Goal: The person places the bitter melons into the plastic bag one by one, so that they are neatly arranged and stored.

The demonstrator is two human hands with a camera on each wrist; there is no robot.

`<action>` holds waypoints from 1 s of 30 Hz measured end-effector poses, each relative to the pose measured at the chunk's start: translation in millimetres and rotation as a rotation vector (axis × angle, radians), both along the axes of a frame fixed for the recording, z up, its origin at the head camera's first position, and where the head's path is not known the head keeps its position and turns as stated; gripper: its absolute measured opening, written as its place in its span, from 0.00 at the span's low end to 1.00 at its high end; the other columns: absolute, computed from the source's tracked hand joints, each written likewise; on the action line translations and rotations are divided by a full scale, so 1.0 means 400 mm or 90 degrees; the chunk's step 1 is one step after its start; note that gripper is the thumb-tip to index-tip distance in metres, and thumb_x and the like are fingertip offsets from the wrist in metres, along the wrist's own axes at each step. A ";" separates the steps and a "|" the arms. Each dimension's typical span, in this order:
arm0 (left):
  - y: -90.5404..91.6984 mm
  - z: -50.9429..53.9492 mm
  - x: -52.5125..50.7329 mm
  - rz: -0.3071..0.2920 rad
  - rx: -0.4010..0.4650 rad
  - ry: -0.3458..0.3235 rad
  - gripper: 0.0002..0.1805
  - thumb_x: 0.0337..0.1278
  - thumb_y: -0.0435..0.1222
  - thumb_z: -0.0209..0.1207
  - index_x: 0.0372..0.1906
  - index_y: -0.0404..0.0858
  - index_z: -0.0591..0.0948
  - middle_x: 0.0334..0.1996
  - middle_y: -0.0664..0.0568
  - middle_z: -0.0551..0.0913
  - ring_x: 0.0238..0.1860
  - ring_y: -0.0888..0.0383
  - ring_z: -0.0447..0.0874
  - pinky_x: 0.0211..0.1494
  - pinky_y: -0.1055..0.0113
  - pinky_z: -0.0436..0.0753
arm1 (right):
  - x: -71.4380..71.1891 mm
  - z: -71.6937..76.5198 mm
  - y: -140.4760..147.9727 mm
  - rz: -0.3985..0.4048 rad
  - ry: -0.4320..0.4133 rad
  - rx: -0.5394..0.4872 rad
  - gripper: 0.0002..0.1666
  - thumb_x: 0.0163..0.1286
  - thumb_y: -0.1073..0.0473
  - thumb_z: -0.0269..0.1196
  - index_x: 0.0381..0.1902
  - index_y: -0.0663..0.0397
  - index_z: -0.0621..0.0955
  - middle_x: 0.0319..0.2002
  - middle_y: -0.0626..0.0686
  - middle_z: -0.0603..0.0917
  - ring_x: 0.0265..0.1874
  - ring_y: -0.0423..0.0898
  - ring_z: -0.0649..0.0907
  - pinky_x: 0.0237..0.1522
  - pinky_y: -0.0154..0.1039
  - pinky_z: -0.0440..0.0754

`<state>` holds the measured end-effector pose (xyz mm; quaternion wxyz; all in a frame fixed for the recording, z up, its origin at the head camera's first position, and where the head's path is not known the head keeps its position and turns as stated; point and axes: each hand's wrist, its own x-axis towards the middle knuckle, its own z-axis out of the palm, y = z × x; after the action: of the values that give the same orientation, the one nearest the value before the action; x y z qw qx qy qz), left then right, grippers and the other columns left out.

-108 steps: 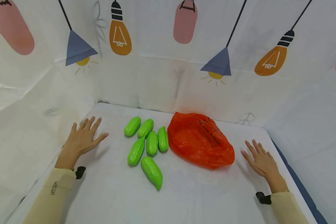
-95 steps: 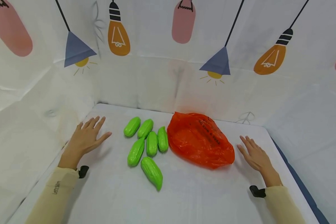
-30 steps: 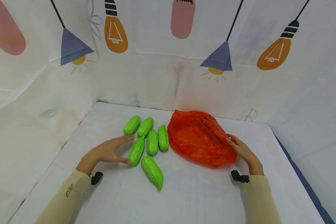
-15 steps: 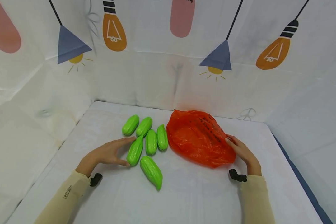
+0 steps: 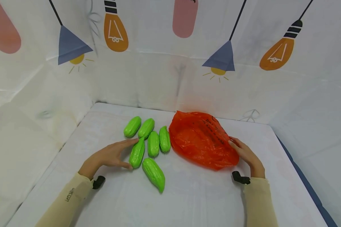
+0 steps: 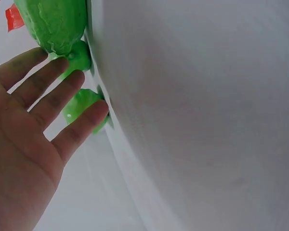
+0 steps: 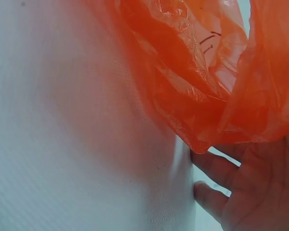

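Several green, ridged vegetable-like pieces lie on the white table. My left hand [image 5: 110, 155] has its thumb and fingers spread around the left side of one green piece [image 5: 137, 154], fingertips at its upper and lower ends. In the left wrist view that hand [image 6: 33, 130] has its fingers extended beside a green piece [image 6: 58, 24]. A crumpled red plastic bag [image 5: 201, 138] with dark lettering lies right of the pieces. My right hand [image 5: 248, 155] touches the bag's right edge. In the right wrist view the bag [image 7: 183, 72] covers part of the right hand [image 7: 260, 183], whose visible fingers are relaxed.
One green piece [image 5: 154, 175] lies apart, nearer the front. Others [image 5: 132, 126] lie behind and beside the one at my left hand. The white table [image 5: 187, 201] is bordered by patterned white sheeting [image 5: 159, 78] at the back and sides. Dark blue material [image 5: 307, 183] runs along the right edge.
Over the earlier frames both hands came inward from the table's sides, the left to a green piece, the right to the bag. Since half a second ago they have barely moved.
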<state>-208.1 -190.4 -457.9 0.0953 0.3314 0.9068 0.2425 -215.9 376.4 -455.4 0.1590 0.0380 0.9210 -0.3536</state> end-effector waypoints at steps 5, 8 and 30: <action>0.005 0.000 -0.003 0.001 -0.006 -0.001 0.59 0.38 0.61 0.73 0.75 0.40 0.61 0.73 0.44 0.64 0.73 0.40 0.61 0.71 0.40 0.65 | 0.000 -0.006 0.000 0.005 0.006 -0.002 0.50 0.73 0.28 0.42 0.78 0.56 0.52 0.75 0.67 0.55 0.72 0.67 0.56 0.68 0.73 0.55; 0.008 -0.001 -0.006 -0.004 -0.008 -0.002 0.59 0.39 0.60 0.73 0.75 0.39 0.61 0.73 0.44 0.65 0.72 0.40 0.62 0.70 0.40 0.65 | 0.003 -0.007 0.001 0.010 0.013 -0.003 0.49 0.73 0.29 0.43 0.77 0.57 0.53 0.75 0.67 0.55 0.72 0.68 0.56 0.68 0.73 0.54; 0.021 0.008 -0.003 0.003 -0.001 0.004 0.62 0.36 0.60 0.74 0.74 0.35 0.60 0.72 0.41 0.65 0.71 0.39 0.63 0.70 0.41 0.67 | -0.003 -0.009 0.005 0.020 0.039 0.012 0.47 0.75 0.31 0.42 0.76 0.59 0.55 0.74 0.68 0.57 0.71 0.68 0.58 0.68 0.71 0.55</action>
<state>-209.4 -181.9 -454.8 0.0922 0.3299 0.9081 0.2409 -217.0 378.3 -458.9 0.1357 0.0139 0.9294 -0.3430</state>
